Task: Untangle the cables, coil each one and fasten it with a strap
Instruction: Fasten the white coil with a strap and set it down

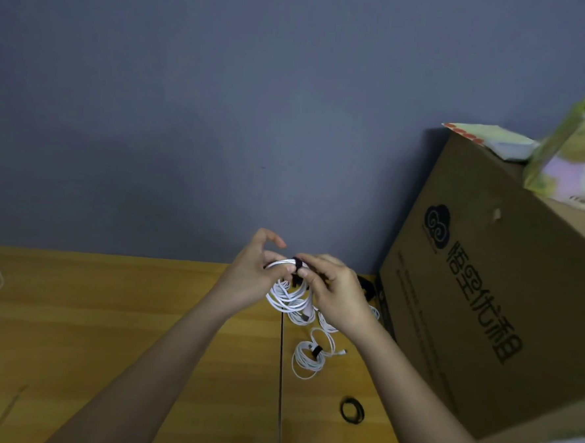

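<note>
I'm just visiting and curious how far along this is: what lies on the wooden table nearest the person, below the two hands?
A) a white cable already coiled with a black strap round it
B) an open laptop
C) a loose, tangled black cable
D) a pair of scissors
A: below the hands, a coiled white cable lies on the table with a black strap wrapped across its loops.

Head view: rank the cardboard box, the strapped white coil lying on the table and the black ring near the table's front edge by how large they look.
1. cardboard box, by far the largest.
2. strapped white coil.
3. black ring, smallest, though it lies nearer the camera than the coil, so the ranking looks safe.
</note>
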A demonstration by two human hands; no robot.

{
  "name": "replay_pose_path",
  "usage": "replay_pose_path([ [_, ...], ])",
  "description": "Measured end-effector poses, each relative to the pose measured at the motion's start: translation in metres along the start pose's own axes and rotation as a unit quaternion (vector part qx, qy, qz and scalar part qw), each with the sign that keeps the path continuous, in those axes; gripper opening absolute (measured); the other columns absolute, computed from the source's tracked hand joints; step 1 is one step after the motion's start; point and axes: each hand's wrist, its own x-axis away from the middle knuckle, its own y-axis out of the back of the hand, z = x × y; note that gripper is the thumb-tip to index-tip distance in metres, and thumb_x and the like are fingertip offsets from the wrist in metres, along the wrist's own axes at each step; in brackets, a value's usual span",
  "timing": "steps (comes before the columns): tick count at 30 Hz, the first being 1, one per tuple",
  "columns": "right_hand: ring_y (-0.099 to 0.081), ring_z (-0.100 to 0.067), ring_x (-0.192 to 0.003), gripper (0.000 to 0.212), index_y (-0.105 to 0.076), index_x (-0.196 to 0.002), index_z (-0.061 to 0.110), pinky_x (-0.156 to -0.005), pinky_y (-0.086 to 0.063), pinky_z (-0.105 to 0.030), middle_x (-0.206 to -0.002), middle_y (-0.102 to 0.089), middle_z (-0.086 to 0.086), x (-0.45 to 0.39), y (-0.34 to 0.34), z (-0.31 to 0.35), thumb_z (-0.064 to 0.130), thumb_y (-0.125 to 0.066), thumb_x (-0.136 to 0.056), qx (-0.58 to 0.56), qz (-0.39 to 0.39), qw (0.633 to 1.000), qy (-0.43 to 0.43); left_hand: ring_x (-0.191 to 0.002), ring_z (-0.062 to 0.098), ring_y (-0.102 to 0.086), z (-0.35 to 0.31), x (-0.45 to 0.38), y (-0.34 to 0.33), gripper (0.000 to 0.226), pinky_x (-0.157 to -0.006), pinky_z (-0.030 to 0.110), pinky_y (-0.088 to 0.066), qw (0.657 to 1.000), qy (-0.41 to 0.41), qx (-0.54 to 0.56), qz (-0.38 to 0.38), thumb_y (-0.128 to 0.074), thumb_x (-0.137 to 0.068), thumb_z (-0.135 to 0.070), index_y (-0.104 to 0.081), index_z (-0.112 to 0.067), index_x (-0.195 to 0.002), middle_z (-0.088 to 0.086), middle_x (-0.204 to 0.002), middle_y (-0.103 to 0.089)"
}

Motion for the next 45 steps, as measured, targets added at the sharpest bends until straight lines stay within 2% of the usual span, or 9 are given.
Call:
replay_pose_path([
  [6, -0.047, -0.015, -0.103, 0.027, -0.061, -0.121, 0.015, -0.084, -0.034, -0.023, -0.109, -0.060, 0.000, 0.002, 0.009, -0.009, 0.024, -0.049, -0.099, 0.099, 0.072, 0.992, 0.016, -0.065, -0.003, -0.061, -0.002, 0.004, -0.010, 0.026, -0.057, 0.010, -0.040, 0.994, -0.042, -0.104, -0.003, -0.063, -0.090, -0.021, -0.039, -0.029, -0.086, -0.007, -0.072, -0.071],
  [15, -0.055, -0.010, -0.102, 0.026, -0.057, -0.123, 0.018, -0.088, -0.045, -0.025, -0.111, -0.057, 0.000, 0.019, 0.017, -0.028, 0.022, -0.052, -0.098, -0.047, 0.125, 0.987, -0.090, -0.065, 0.013, -0.060, 0.001, 0.010, -0.031, 0.020, -0.061, 0.038, -0.045, 0.977, -0.089, -0.193, 0.007, -0.061, -0.090, -0.029, -0.041, -0.030, -0.087, -0.009, -0.072, -0.064],
  [18, -0.057, 0.006, -0.090, 0.017, -0.058, -0.113, 0.027, -0.074, -0.043, -0.009, -0.100, -0.061, 0.009, 0.027, 0.010, -0.034, 0.021, -0.050, -0.099, -0.104, 0.130, 0.981, -0.096, -0.069, 0.016, -0.062, 0.007, 0.017, -0.035, 0.019, -0.063, 0.043, -0.049, 0.973, -0.095, -0.210, 0.001, -0.059, -0.091, -0.035, -0.042, -0.027, -0.095, -0.012, -0.074, -0.067],
  [21, -0.052, 0.007, -0.067, 0.012, -0.056, -0.106, 0.028, -0.060, -0.038, -0.010, -0.084, -0.054, 0.012, 0.036, -0.002, -0.040, 0.023, -0.048, -0.100, -0.114, 0.109, 0.981, -0.114, -0.074, 0.023, -0.062, 0.013, 0.019, -0.036, 0.028, -0.066, 0.047, -0.049, 0.960, -0.086, -0.268, -0.018, -0.059, -0.088, -0.044, -0.042, -0.028, -0.103, -0.003, -0.080, -0.068],
  [28, -0.052, -0.018, -0.080, 0.019, -0.055, -0.105, 0.007, -0.068, -0.039, -0.033, -0.090, -0.056, -0.009, 0.052, -0.024, -0.058, 0.016, -0.039, -0.102, -0.035, 0.127, 0.988, -0.077, -0.096, 0.013, -0.059, 0.036, 0.034, -0.046, 0.034, -0.075, 0.029, -0.045, 0.956, -0.093, -0.278, 0.025, -0.056, -0.094, -0.038, -0.058, -0.031, -0.127, -0.009, -0.117, -0.064],
  [33, -0.049, -0.014, -0.085, 0.018, -0.059, -0.104, 0.007, -0.067, -0.034, -0.014, -0.091, -0.054, 0.001, 0.059, -0.034, -0.080, 0.017, -0.045, -0.100, -0.022, 0.133, 0.989, -0.060, -0.095, 0.023, -0.059, 0.059, 0.030, -0.056, 0.030, -0.079, 0.041, -0.047, 0.940, -0.046, -0.318, 0.113, -0.049, -0.098, -0.033, -0.065, -0.022, -0.121, 0.006, -0.104, -0.063],
  [35, -0.051, -0.015, -0.087, 0.018, -0.061, -0.101, 0.007, -0.071, -0.038, -0.019, -0.093, -0.057, 0.000, 0.064, -0.040, -0.090, 0.018, -0.047, -0.099, -0.029, 0.132, 0.988, -0.074, -0.087, 0.022, -0.059, 0.069, 0.027, -0.056, 0.026, -0.075, 0.039, -0.046, 0.945, -0.045, -0.297, 0.130, -0.051, -0.098, -0.027, -0.068, -0.020, -0.117, 0.007, -0.096, -0.066],
  [41, -0.060, -0.010, -0.083, 0.026, -0.064, -0.114, 0.017, -0.068, -0.046, -0.029, -0.096, -0.063, -0.001, 0.080, -0.068, -0.104, 0.028, -0.046, -0.100, -0.099, 0.030, 0.980, -0.172, -0.076, 0.019, -0.060, 0.104, 0.019, -0.067, 0.021, -0.065, 0.033, -0.044, 0.976, -0.022, -0.201, 0.079, -0.057, -0.095, -0.020, -0.072, -0.010, -0.104, 0.006, -0.089, -0.070],
  [45, -0.057, -0.012, -0.104, 0.038, -0.044, -0.139, 0.020, -0.087, -0.048, -0.030, -0.112, -0.055, 0.008, 0.076, -0.086, -0.114, 0.025, -0.036, -0.102, -0.155, 0.013, 0.958, -0.240, -0.076, 0.011, -0.063, 0.131, 0.001, -0.078, 0.020, -0.058, 0.008, -0.040, 0.992, 0.045, -0.116, -0.011, -0.061, -0.093, -0.019, -0.072, -0.010, -0.107, -0.001, -0.092, -0.072],
])
